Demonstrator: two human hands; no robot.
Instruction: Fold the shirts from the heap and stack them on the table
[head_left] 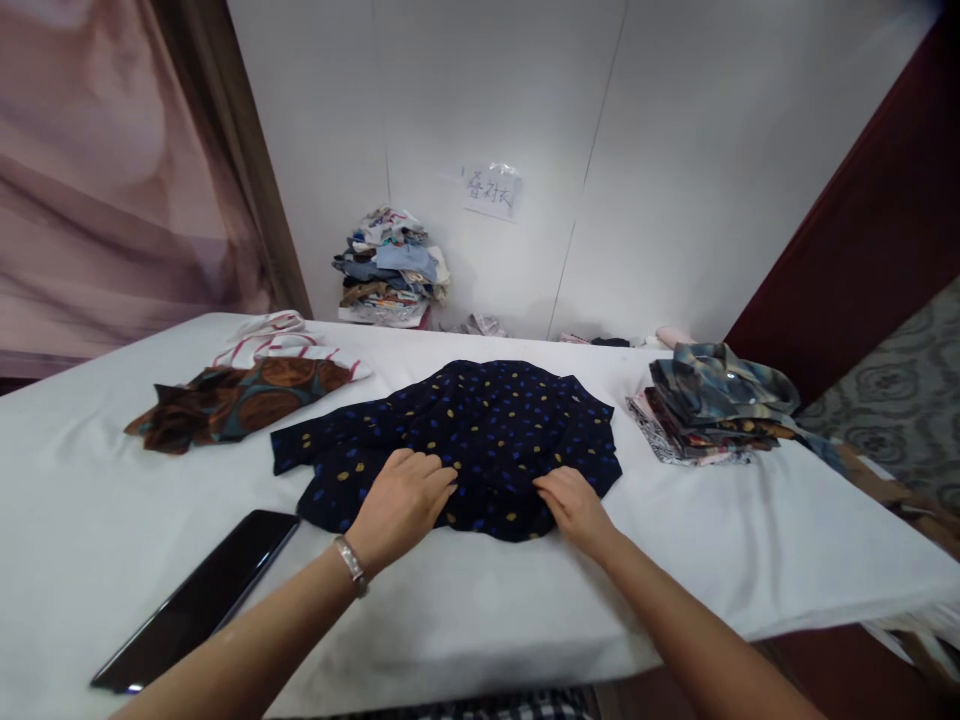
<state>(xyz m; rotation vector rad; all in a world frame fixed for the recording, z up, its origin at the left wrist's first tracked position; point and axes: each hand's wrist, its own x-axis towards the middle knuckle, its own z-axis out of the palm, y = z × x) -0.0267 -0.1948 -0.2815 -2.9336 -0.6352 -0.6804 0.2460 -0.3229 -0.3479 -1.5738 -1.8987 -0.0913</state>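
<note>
Head view: left hand (401,500) flat, right hand (574,505) pinching, both on navy dotted shirt (480,430) atop worktop (750,540). Smoothing step, probably; fold needs firmer grip on hem.

I see only one piece of writing in front of me. It is on a small white paper note (492,191) that is fixed on the white wall (675,150), above the pile of clothes (390,268) standing against it. On the note there are three handwritten characters in blue ink. They look like Chinese, but they are too small and unclear for me to read with certainty. I find no other label, brand or number that I can read.
</note>
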